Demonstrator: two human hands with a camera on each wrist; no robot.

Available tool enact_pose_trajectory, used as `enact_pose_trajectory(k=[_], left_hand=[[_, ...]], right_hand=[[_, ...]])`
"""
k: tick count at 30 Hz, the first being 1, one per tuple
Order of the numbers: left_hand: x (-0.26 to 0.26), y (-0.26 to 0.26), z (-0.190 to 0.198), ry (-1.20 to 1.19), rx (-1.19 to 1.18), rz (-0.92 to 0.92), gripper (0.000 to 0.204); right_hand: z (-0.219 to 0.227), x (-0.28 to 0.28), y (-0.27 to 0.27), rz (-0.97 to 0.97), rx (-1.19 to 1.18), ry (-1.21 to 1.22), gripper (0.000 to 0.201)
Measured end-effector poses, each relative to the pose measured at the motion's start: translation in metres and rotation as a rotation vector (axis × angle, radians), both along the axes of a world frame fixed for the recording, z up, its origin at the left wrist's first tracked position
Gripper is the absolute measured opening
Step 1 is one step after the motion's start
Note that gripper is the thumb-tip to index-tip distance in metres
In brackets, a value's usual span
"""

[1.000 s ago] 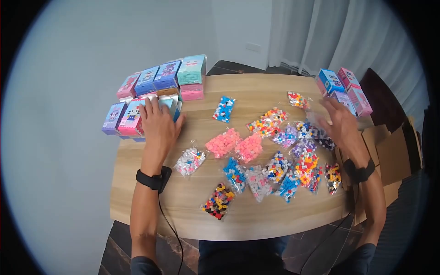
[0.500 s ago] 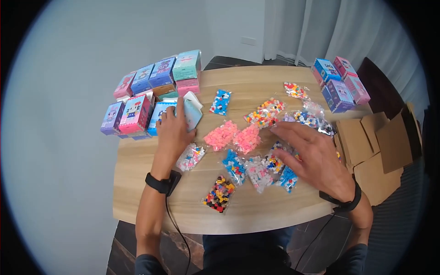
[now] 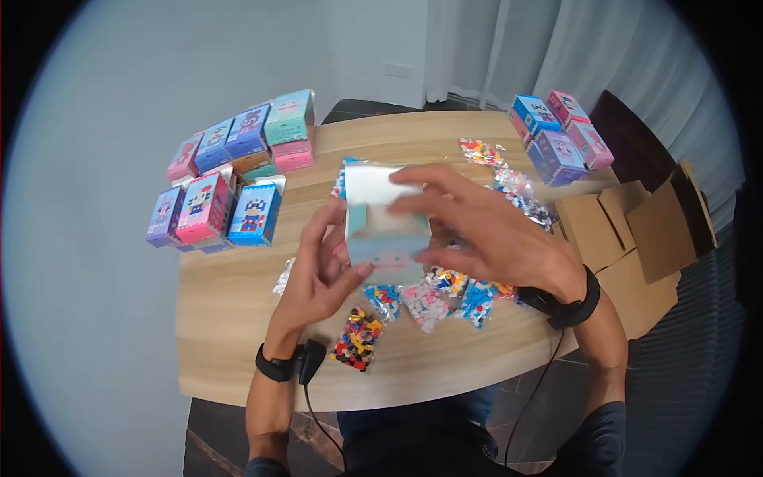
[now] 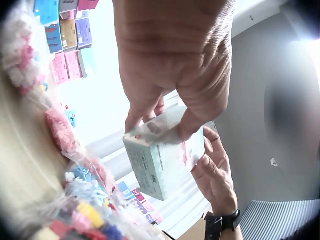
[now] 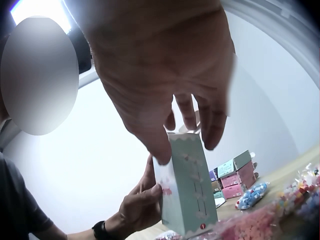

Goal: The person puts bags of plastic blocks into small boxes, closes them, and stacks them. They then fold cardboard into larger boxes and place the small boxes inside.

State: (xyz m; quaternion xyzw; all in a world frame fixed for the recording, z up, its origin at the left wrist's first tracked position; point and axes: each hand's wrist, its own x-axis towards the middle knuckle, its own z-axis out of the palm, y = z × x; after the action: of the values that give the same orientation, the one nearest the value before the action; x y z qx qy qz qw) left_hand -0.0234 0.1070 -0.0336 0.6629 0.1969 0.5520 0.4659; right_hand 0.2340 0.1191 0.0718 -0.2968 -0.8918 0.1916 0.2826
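Note:
A pale mint-green small box (image 3: 388, 253) with a white flap raised at its open top is held up over the middle of the table. My left hand (image 3: 311, 280) grips it from the left side, thumb on the near face. At the opening, my right hand (image 3: 502, 232) has its fingers spread loosely, blurred by motion. In the right wrist view, its thumb lies at the upper edge of the box (image 5: 192, 182). Under and around the box are bags of small colored bricks, among them a black, red and yellow bag (image 3: 358, 340) and a white and pink one (image 3: 425, 305).
Boxes in stacked rows, including a pink box (image 3: 202, 205) and a blue box (image 3: 254, 213), stand on the table's left. Several more, such as a purple box (image 3: 556, 154), are at the back right. An open cardboard carton (image 3: 608, 226) sits beside the right edge.
My left hand has taken the mint box from the left-hand group and brought it to the middle. My right hand has moved from the bags at right to the box's open top.

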Motion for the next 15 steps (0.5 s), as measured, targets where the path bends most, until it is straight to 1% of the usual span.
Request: enact_pose_trajectory(k=[1,2,3,5,6,7,9,10,11,13,14,15], left_hand=[[-0.002,0.0,-0.004,0.099,0.106,-0.026,0.081],[-0.008,-0.003,0.013,0.415,0.231,0.054,0.071],[-0.006,-0.006,0.025,0.408,0.234,0.042,0.071],[-0.003,-0.009,0.041,0.624,0.356,0.043,0.062],[0.002,-0.01,0.047,0.592,0.338,0.094,0.053],[0.001,-0.009,0.043,0.591,0.334,0.096,0.053],[-0.004,-0.005,0.028,0.489,0.138,0.197,0.047],[0.002,-0.009,0.023,0.324,-0.014,0.216,0.042],[0.005,-0.009,0.019,0.326,-0.013,0.225,0.042],[0.007,-0.007,0.016,0.212,-0.037,0.217,0.044],[0.004,-0.007,0.022,0.213,-0.038,0.224,0.044],[0.0,-0.005,0.032,0.458,0.166,0.237,0.045]], right_hand=[[0.001,0.002,-0.001,0.054,-0.054,-0.091,0.043],[-0.007,0.004,0.003,0.145,0.054,-0.136,0.044],[-0.011,0.005,0.002,0.132,0.054,-0.143,0.044],[-0.017,0.002,-0.004,0.123,0.057,-0.155,0.039],[-0.018,0.0,-0.006,0.102,0.053,-0.119,0.033],[-0.018,0.002,-0.006,0.104,0.05,-0.121,0.033],[-0.018,0.006,-0.004,0.042,-0.126,0.058,0.03],[-0.018,0.007,-0.001,0.052,-0.125,0.059,0.03],[-0.019,0.009,0.002,0.063,-0.08,0.058,0.027],[-0.024,0.012,0.01,0.076,-0.038,0.064,0.025],[-0.026,0.015,0.02,0.103,0.011,0.079,0.022],[-0.026,0.015,0.026,0.131,0.062,0.092,0.02]])
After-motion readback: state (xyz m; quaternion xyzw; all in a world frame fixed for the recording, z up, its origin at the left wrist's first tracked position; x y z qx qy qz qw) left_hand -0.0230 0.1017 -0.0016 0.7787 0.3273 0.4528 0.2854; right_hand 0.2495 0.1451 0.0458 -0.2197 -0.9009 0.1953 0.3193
